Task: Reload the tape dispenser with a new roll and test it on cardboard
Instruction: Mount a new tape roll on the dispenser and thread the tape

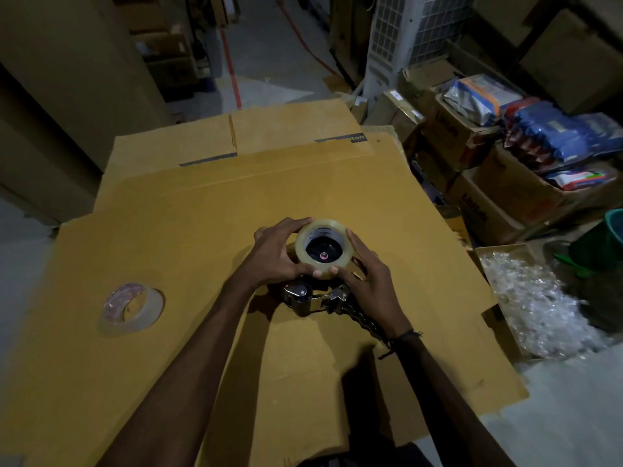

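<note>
Storeroom / warehouse back area, dim. Bare concrete floor (266,85) with a red painted line (232,70) running up the aisle, top centre. Flattened cardboard sheets (256,183) laid out as a work surface mid-frame. Right side: stacked open cartons (485,210) stuffed with bagged goods (553,136); one box of clear plastic wrap (536,298) lower right. Tall cardboard panels (67,79) lean at upper left. White grilled unit (397,38), looks like an air cooler, top right of centre.

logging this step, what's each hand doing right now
Left hand: curled round the tape roll, gripping it.
Right hand: gripping the same roll from the other side, over the dispenser.
</note>
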`<state>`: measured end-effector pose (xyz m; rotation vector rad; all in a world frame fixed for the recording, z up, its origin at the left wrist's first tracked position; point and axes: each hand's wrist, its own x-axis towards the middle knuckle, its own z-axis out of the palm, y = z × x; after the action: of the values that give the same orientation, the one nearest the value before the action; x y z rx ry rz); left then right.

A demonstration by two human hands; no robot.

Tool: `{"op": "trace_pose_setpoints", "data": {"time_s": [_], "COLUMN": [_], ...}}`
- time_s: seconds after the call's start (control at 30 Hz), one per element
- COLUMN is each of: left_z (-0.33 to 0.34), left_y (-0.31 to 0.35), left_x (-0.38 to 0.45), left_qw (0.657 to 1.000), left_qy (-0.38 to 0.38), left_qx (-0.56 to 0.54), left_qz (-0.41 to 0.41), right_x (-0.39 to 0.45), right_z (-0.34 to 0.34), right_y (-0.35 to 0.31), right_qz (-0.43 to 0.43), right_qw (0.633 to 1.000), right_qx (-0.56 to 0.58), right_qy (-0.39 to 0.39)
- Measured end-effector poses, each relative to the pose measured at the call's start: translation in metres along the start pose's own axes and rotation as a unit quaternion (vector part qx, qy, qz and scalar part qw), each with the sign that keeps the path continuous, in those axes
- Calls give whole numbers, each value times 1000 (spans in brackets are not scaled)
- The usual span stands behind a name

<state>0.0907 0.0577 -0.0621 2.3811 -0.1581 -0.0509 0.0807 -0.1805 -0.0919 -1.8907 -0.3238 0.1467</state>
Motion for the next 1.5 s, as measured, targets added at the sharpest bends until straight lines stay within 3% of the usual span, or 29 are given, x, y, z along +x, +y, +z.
{"op": "trace_pose_setpoints", "data": {"time_s": [0.53, 1.03, 1.5], "left_z": [-23, -31, -23], "left_y": [3, 14, 15], "left_x": [-2, -9, -8], "left_qw": [999, 979, 985], "left_qy": [-38, -71, -23], "left_qx": [35, 184, 168], "left_qz": [-7, 46, 26], "right_x": [-5, -25, -46], "right_z": [12, 15, 16], "right_y": [-11, -22, -9], "right_qz": [16, 8, 26], "right_qw": [998, 998, 998], "right_qx": [-30, 19, 3], "right_qy": [-45, -53, 59]}}
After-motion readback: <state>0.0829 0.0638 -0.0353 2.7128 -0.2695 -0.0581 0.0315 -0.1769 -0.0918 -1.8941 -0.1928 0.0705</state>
